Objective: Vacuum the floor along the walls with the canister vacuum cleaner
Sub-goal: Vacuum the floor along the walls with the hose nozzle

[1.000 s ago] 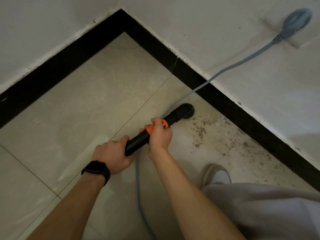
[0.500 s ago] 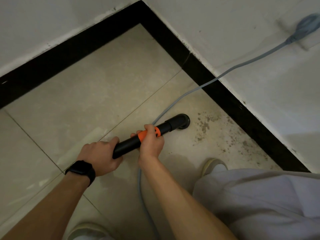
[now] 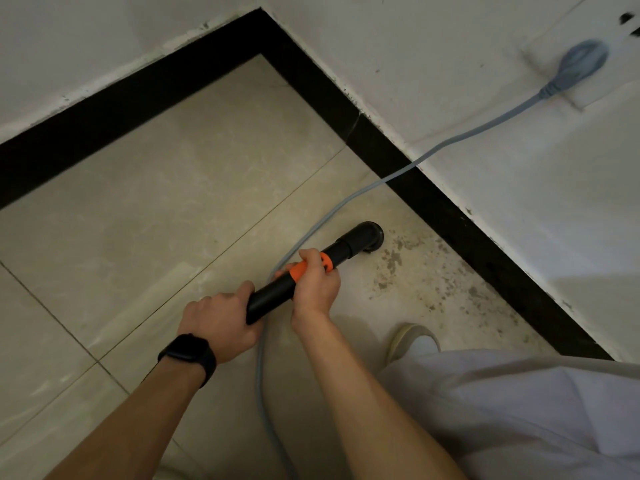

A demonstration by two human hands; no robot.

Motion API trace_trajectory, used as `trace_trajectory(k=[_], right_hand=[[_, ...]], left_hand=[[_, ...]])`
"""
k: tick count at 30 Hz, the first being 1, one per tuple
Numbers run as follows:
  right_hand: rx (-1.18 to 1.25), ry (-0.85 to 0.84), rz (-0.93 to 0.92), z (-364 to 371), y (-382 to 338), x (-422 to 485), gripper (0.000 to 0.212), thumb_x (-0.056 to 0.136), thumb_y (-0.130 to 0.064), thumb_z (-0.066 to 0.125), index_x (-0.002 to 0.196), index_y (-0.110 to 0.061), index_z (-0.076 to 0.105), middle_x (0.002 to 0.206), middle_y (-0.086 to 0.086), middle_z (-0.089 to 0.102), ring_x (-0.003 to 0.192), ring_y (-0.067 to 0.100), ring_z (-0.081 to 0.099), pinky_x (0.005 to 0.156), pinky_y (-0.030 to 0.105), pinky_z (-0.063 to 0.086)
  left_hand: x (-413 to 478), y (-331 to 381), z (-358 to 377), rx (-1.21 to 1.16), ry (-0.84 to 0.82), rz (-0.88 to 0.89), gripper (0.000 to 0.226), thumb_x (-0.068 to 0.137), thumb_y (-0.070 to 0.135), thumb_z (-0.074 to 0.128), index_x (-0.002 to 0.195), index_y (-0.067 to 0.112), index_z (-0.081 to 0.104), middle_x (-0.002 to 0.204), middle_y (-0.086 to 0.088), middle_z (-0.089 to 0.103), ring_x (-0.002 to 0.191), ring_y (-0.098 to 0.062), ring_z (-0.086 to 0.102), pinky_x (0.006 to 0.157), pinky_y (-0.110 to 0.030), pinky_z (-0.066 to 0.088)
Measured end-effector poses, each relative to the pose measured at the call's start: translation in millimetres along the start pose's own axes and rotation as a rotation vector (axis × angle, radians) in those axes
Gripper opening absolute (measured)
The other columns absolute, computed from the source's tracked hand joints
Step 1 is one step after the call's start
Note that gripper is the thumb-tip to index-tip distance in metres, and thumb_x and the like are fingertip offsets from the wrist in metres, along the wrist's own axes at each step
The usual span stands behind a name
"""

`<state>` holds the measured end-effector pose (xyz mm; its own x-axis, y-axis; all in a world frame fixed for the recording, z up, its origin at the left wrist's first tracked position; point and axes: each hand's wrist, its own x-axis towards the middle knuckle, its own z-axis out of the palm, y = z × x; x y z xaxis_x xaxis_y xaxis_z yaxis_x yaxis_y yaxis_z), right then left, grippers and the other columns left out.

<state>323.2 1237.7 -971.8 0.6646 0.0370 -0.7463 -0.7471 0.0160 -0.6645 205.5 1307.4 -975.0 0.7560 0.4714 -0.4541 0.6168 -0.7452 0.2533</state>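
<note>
**A:** What has changed since half a second ago?

**B:** Very little. The nozzle (image 3: 369,237) of the vacuum wand (image 3: 273,296) sits on the same spot as before, at the left edge of the dirt (image 3: 391,261). The view has swung a little, so the plug (image 3: 583,60) on the right wall (image 3: 450,64) now shows whole.

**A:** And the hands?

**B:** Both grip the wand. The left hand (image 3: 218,320), with a black watch (image 3: 188,355) on its wrist, is wrapped round the near end of the black tube. The right hand (image 3: 317,285) is curled over the orange collar (image 3: 299,270) farther along, toward the nozzle.

**A:** Where does the wand lie?

**B:** It slants from near left to far right, low over the floor (image 3: 173,220), with the nozzle down on the tile. The nozzle is near the black skirting (image 3: 485,258) of the right wall but apart from it. The speckled dirt lies between them and spreads on toward the near right.

**A:** The cord?

**B:** A grey-blue cord (image 3: 467,133) drops from the plug, crosses the skirting, passes under the wand and runs between the forearms toward the near edge.

**A:** Anything else?

**B:** A light shoe (image 3: 414,341) stands on the tile right of the right forearm. Its heel is hidden under a pale garment (image 3: 519,410) in the near right corner.
</note>
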Motion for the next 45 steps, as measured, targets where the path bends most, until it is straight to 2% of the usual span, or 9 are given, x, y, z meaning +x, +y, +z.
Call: trace_trajectory(k=[4, 8, 11, 17, 22, 26, 33, 39, 45], right_hand=[[0.024, -0.024, 0.015, -4.5, -8.0, 7.4, 0.015, 0.089, -0.009, 0.067, 0.095, -0.007, 0.053, 0.060, 0.009, 0.060, 0.051, 0.027, 0.063, 0.063, 0.039, 0.058], [0.019, -0.023, -0.003, -7.8, -17.1, 18.2, 0.017, 0.089, -0.009, 0.066, 0.099, -0.007, 0.053, 0.054, 0.006, 0.060, 0.050, 0.026, 0.062, 0.064, 0.039, 0.058], [0.040, -0.034, -0.011, -10.8, -24.5, 24.6, 0.015, 0.089, -0.007, 0.066, 0.098, -0.008, 0.053, 0.056, 0.008, 0.058, 0.049, 0.028, 0.060, 0.058, 0.036, 0.056], [0.041, -0.039, -0.020, -15.9, -39.2, 38.4, 0.015, 0.087, -0.006, 0.066, 0.097, -0.007, 0.054, 0.060, 0.011, 0.057, 0.049, 0.029, 0.059, 0.060, 0.038, 0.055], [0.041, -0.047, -0.040, -20.6, -51.0, 49.6, 0.012, 0.087, -0.005, 0.065, 0.094, -0.007, 0.055, 0.059, 0.012, 0.056, 0.048, 0.028, 0.059, 0.061, 0.039, 0.055], [0.042, -0.056, -0.043, -24.6, -58.9, 55.7, 0.014, 0.087, -0.005, 0.065, 0.096, -0.006, 0.055, 0.060, 0.012, 0.057, 0.048, 0.028, 0.059, 0.061, 0.040, 0.055], [0.025, -0.060, -0.037, -35.1, -71.6, 62.1, 0.015, 0.087, -0.007, 0.067, 0.098, -0.005, 0.057, 0.067, 0.015, 0.058, 0.068, 0.033, 0.059, 0.059, 0.038, 0.058], [0.053, -0.070, -0.030, -23.9, -62.5, 49.5, 0.010, 0.087, -0.007, 0.065, 0.093, -0.006, 0.056, 0.064, 0.013, 0.058, 0.055, 0.029, 0.061, 0.063, 0.040, 0.057], [0.059, -0.167, 0.025, 0.1, -26.2, 16.6, 0.006, 0.089, -0.007, 0.063, 0.088, -0.007, 0.057, 0.066, 0.014, 0.061, 0.056, 0.028, 0.064, 0.064, 0.037, 0.058]], left_hand=[[6.8, 9.2, -0.8, -0.014, -0.003, -0.006, 0.030, 0.085, 0.050, 0.052, 0.096, 0.032, 0.031, 0.076, 0.008, 0.056, 0.064, -0.019, 0.052, 0.061, -0.028, 0.040], [15.3, 20.5, -2.4, -0.031, -0.002, -0.003, 0.029, 0.085, 0.049, 0.052, 0.098, 0.029, 0.036, 0.077, 0.007, 0.057, 0.069, -0.022, 0.060, 0.065, -0.029, 0.046], [20.4, 29.2, -3.0, -0.032, 0.000, -0.003, 0.030, 0.085, 0.049, 0.052, 0.099, 0.029, 0.035, 0.077, 0.006, 0.056, 0.073, -0.023, 0.063, 0.066, -0.029, 0.046], [31.7, 46.3, -4.6, -0.019, 0.018, -0.003, 0.033, 0.085, 0.049, 0.052, 0.107, 0.027, 0.039, 0.075, 0.007, 0.051, 0.064, -0.021, 0.051, 0.063, -0.029, 0.041], [41.0, 59.7, -5.2, -0.046, 0.025, 0.016, 0.032, 0.086, 0.048, 0.051, 0.107, 0.027, 0.039, 0.076, 0.006, 0.055, 0.072, -0.023, 0.064, 0.064, -0.029, 0.046], [46.3, 68.1, -6.8, -0.037, 0.031, 0.027, 0.030, 0.087, 0.047, 0.050, 0.105, 0.026, 0.039, 0.076, 0.006, 0.054, 0.068, -0.023, 0.060, 0.065, -0.030, 0.048], [51.0, 85.4, -6.2, -0.028, 0.048, 0.036, 0.028, 0.087, 0.045, 0.051, 0.103, 0.025, 0.039, 0.076, 0.004, 0.052, 0.065, -0.023, 0.055, 0.060, -0.029, 0.041], [47.0, 66.4, -9.4, -0.009, 0.062, 0.055, 0.033, 0.088, 0.045, 0.051, 0.111, 0.025, 0.041, 0.078, 0.005, 0.058, 0.066, -0.022, 0.058, 0.059, -0.028, 0.041], [22.9, 10.9, -13.4, 0.068, 0.069, 0.048, 0.034, 0.088, 0.049, 0.049, 0.110, 0.025, 0.039, 0.087, 0.006, 0.063, 0.075, -0.022, 0.065, 0.059, -0.028, 0.039]])
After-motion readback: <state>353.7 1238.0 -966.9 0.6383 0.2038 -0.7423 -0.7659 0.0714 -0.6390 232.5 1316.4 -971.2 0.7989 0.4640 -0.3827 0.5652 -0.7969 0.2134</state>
